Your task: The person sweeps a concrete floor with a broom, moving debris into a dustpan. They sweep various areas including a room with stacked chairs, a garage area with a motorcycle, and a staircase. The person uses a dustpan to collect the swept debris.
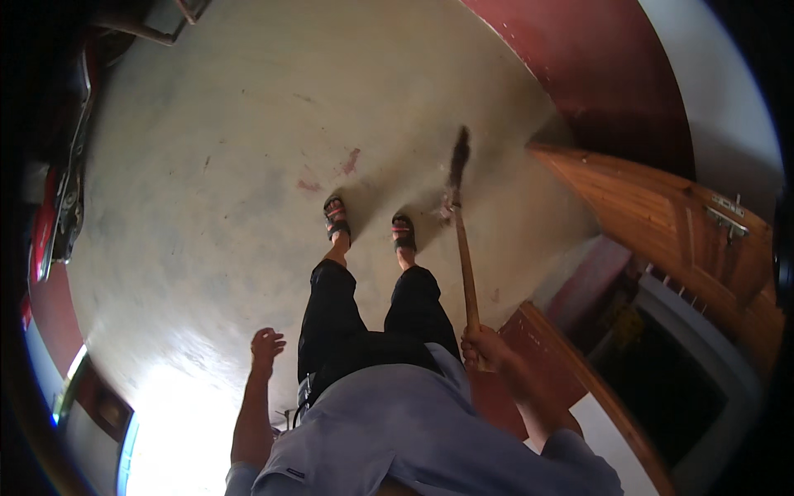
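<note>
My right hand (485, 347) is wrapped round the upper end of a broom's (466, 269) wooden handle. The broom slants away from me to the right of my feet. Its narrow, dark head reaches past my sandals towards the floor and is slightly blurred. Off to my left side hangs my left hand (266, 345), its fingers loosely bent and apart, with nothing in it. Both feet, in dark strapped sandals (336, 212), stand on the floor.
A pale, smooth floor (240, 124) with reddish stains spreads ahead. At the right, a wooden door (645, 198) stands ajar beside a red-and-white wall (612, 62). A red and black vehicle (54, 215) stands along the left edge. Bright light falls on the floor at lower left.
</note>
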{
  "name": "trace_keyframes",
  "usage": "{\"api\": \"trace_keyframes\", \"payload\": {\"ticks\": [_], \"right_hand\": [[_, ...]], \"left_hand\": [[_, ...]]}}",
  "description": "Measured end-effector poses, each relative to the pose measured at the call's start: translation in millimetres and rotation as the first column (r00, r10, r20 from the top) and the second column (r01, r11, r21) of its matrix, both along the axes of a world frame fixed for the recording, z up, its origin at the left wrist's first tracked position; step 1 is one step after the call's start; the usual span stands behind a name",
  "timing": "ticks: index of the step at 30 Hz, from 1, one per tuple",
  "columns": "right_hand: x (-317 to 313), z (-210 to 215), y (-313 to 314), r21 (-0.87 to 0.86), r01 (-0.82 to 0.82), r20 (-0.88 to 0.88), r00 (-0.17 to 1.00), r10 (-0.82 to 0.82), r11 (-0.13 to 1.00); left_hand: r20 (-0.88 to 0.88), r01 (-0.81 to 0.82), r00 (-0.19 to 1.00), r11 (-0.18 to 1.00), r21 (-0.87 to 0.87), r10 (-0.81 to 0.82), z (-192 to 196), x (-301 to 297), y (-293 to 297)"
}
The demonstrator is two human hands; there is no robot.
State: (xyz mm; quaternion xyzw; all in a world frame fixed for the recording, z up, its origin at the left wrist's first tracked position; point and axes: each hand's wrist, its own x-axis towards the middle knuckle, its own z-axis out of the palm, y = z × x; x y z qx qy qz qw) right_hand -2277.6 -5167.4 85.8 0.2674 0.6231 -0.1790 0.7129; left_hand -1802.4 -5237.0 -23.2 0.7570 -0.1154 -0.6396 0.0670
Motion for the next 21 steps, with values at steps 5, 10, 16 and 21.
{"api": "trace_keyframes", "payload": {"ticks": [5, 10, 16, 21], "right_hand": [[29.9, -102.0, 11.7, 0.005, 0.399, 0.109, 0.911, -0.397, 0.917], [153.3, -171.1, -96.6, -0.037, 0.649, 0.475, 0.68, -0.558, 0.76], [248.9, -154.4, -188.2, -0.28, 0.068, 0.386, 0.921, 0.047, 0.958], [318.8, -153.1, -178.9, -0.422, -0.469, 0.076, 0.835, 0.546, 0.776]], "left_hand": [[0.046, 0.127, 0.991, 0.991, 0.029, -0.128, 1.9, 21.5, -50.2], [0.037, 0.059, 0.998, 0.998, 0.032, -0.06, 11.3, 33.2, -47.6], [-0.041, -0.048, 0.998, 0.998, 0.046, 0.05, 11.9, 50.3, -4.3], [0.105, -0.091, 0.991, 0.989, 0.113, 0.079, 19.0, 48.3, 1.1]]}}
